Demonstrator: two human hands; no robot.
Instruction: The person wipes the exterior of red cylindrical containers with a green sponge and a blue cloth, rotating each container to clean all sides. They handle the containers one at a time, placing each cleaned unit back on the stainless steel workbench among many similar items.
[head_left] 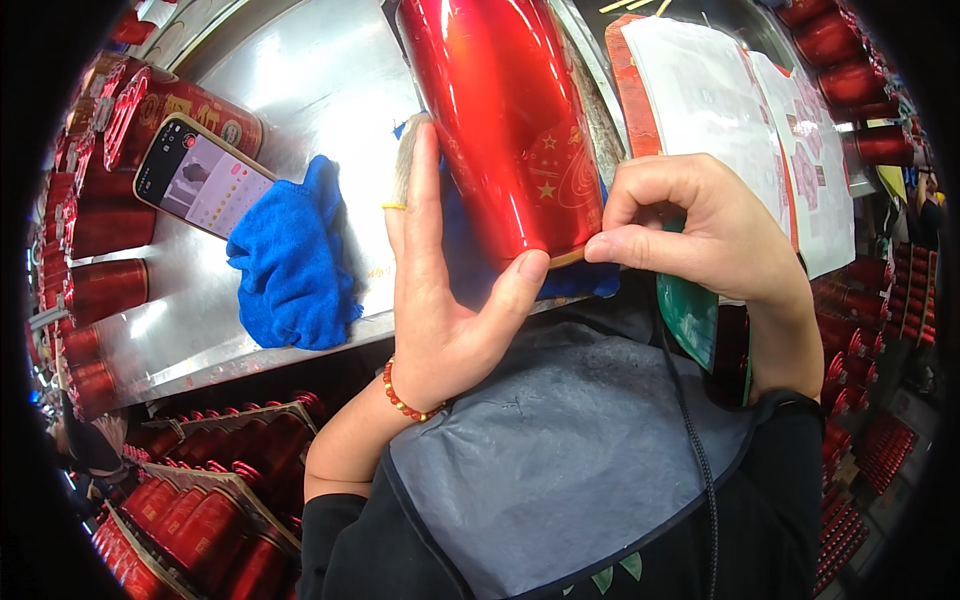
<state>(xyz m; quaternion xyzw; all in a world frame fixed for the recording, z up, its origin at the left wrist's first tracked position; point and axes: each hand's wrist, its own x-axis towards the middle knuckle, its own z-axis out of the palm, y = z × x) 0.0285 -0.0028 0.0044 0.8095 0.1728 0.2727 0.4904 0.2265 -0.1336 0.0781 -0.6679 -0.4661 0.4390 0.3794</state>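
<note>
Steadying the red can (500,110) over a blue cloth (470,238) near the front edge of the table (330,85), your left hand (445,315) lies spread along its left side, thumb on its near end. Your right hand (700,225) pinches thumb and bent finger together at the gold rim (568,258); I cannot tell whether anything sits between them. This looks like rim work, probably calling next for steady left-hand support and light right-hand pressure.
</note>
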